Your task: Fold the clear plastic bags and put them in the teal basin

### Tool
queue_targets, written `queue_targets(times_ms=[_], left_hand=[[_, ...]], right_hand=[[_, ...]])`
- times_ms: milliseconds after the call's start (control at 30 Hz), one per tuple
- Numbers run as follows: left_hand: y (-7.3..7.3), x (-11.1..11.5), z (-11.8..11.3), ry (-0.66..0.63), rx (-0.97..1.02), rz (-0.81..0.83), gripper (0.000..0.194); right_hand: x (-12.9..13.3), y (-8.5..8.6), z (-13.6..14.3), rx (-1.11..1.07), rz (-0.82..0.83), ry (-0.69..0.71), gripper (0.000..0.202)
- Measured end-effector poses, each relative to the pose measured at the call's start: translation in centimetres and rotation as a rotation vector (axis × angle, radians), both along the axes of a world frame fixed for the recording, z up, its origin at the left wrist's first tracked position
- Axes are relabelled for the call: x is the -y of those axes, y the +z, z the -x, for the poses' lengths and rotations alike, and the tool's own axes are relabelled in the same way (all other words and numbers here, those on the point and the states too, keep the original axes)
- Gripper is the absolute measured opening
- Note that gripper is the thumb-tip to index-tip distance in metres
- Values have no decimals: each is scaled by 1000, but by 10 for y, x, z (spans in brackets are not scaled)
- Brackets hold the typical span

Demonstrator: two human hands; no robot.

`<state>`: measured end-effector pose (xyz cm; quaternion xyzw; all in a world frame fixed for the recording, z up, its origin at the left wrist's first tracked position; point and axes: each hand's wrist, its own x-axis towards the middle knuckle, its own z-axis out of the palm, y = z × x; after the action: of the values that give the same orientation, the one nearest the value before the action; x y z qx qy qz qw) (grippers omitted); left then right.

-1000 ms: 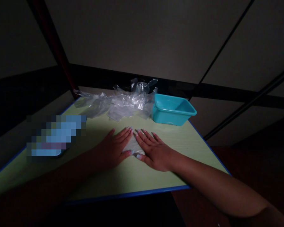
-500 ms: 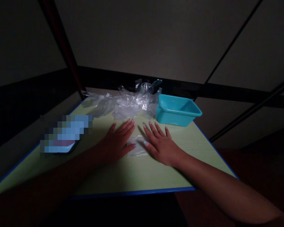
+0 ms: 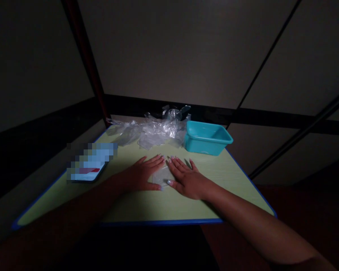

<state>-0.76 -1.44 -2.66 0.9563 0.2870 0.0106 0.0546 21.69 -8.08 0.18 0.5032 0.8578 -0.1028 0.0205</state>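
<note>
Lying between left hand (image 3: pixel 141 175) and right hand (image 3: pixel 188 181): clear plastic (image 3: pixel 161 176).

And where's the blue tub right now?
In the head view, the blue tub stands at the back right of the table, just right of the crumpled clear plastic and beyond the right hand.

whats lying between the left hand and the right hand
A flat piece of see-through plastic lies on the table between the left hand and the right hand, partly covered by them, as the head view shows.
</note>
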Motion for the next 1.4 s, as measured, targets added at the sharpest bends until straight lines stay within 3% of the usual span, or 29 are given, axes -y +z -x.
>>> queue_targets(times_ms=[100, 333, 833, 1033, 1200, 1400], left_hand=[[2, -1, -2, 8, -16, 4, 94], [7, -1, -7, 81, 9, -40, 76], [8, 1, -8, 207, -28, -33, 88], [0, 32, -10, 361, 146, -213, 70], [-3, 62, -28, 221, 156, -239, 63], [-4, 59, -42, 243, 138, -236, 65]], right_hand=[[-4, 1, -2, 8, -21, -45, 67], [-12, -4, -7, -3, 49, -60, 73], [-5, -23, -4, -16, -95, -166, 80], [-3, -22, -1, -16, -119, -193, 79], [-2, -25, -3, -112, -184, -244, 70], [-7, -29, -5, -126, -184, -268, 61]])
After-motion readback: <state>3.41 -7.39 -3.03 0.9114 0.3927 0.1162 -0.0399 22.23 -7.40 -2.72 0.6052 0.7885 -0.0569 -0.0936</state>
